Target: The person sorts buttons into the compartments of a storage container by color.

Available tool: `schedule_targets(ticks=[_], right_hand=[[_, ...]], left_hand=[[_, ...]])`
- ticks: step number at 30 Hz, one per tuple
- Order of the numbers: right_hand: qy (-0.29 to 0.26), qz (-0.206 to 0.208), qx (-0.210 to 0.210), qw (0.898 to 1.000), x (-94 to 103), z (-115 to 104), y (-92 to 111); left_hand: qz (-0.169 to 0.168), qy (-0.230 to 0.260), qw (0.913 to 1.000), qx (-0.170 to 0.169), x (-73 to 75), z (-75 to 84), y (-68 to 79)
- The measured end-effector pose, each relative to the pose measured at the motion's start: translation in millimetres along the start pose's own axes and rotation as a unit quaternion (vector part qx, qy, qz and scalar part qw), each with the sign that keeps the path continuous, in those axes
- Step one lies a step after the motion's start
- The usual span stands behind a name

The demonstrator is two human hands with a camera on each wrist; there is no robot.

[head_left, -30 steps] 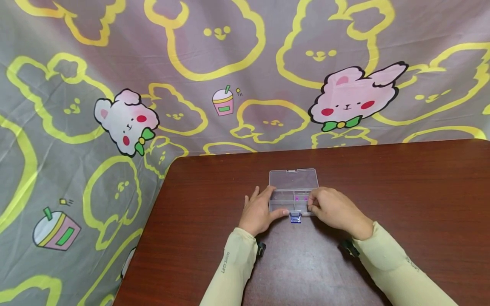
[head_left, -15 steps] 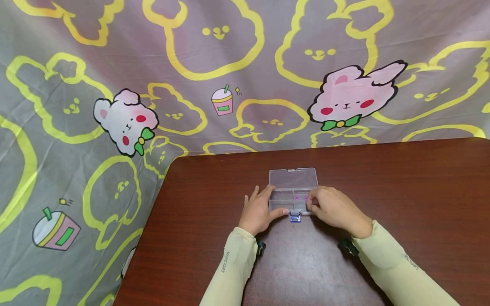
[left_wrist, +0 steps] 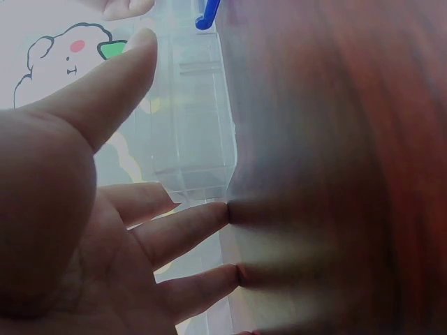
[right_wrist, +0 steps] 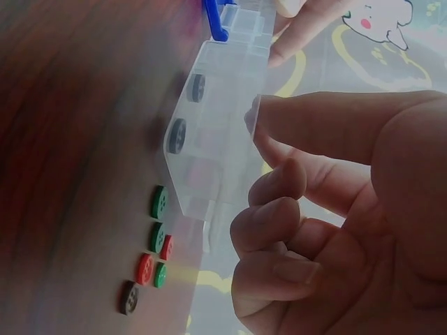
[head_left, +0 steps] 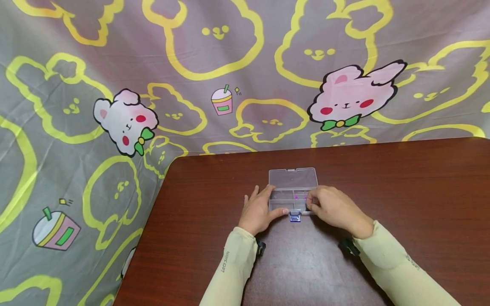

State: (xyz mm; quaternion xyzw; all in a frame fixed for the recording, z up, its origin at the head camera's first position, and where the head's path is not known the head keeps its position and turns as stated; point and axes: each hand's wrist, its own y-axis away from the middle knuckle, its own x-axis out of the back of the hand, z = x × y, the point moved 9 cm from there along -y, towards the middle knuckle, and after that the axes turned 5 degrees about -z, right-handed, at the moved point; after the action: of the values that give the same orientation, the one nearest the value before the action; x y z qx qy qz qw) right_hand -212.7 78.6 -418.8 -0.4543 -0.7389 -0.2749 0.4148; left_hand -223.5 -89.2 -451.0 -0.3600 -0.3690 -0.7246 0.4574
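Observation:
A clear plastic compartment box [head_left: 282,207] lies on the table, lid [head_left: 292,178] raised at the back and blue latch [head_left: 294,217] hanging in front. Pink buttons [head_left: 296,197] show in its rear right compartment. Through the wall in the right wrist view, two dark buttons [right_wrist: 178,136] appear. My left hand [head_left: 257,213] spans the box's left end, fingers fairly straight, thumb at the front edge, index finger at the rear left. Thumb and index finger of my right hand [head_left: 330,208] come together at the right compartments, other fingers curled; I cannot tell whether they pinch a button.
Green buttons [right_wrist: 159,202], red buttons [right_wrist: 144,269] and a dark button [right_wrist: 129,298] lie on the table beside the box, hidden behind my right hand in the head view. A patterned curtain [head_left: 245,76] hangs behind the brown table [head_left: 199,204].
Between one and half a second ago, my right fingertips shifted slightly left over the box's right compartments. My left hand has kept its place.

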Motion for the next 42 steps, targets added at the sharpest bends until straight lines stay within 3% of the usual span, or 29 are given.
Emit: schedule_targets(ticks=[24, 42], right_hand=[[-0.011, 0.021, -0.014, 1.000, 14.9, 10, 8], [-0.023, 0.026, -0.032, 0.999, 26.8, 32, 19]], left_hand=[[0.000, 0.013, 0.9999, 0.004, 2.2, 1.1, 3.5], [0.002, 0.004, 1.0000, 0.001, 0.7, 0.5, 4.0]])
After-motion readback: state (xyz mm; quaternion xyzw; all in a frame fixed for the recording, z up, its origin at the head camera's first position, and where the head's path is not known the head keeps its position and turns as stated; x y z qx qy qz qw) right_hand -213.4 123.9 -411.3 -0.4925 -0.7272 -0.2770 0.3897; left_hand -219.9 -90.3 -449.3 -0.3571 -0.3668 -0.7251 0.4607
